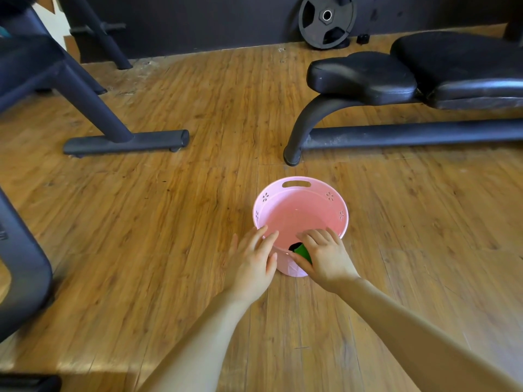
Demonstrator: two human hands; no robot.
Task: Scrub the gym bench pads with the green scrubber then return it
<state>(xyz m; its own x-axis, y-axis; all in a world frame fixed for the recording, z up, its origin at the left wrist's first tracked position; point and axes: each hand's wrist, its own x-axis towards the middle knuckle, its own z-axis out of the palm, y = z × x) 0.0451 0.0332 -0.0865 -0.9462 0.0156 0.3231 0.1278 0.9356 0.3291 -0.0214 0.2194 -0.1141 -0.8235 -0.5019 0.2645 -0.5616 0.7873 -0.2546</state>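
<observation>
Both my forearms reach fwd over the wood floor (pixel 141 222) to the pink bucket (pixel 301 193), which sits right in front of me. Right hand (pixel 325 257) is curled round the green scrubber (pixel 303 251), pinched betw thumb and fingers just at the bucket's near rim; can't tell if it's going in or coming out, so I can't say for sure whether scrubbing is ahead or done. Left hand (pixel 253 257) is flat, fingers straight and spread, resting vs the bucket's near-left wall, holding nothing, prob steadying it. Hands are close but apart, scrubber between them. Bucket interior looks pale and shiny, maybe water, not sure. If this is the start, next move needs me to lift the scrubber clear of the rim w/o tipping the bucket, then carry it up and right to the bench seat pad (pixel 362 76) and the back pad (pixel 464 60), both well apart from the bucket. Bench's curved front leg (pixel 301 128) and its floor rail stand betw bucket and pads, so go over, not thru. Other rig's foot bar (pixel 127 141) sits off left; weight plate (pixel 327 21) leans on the far wall, out of the way.
</observation>
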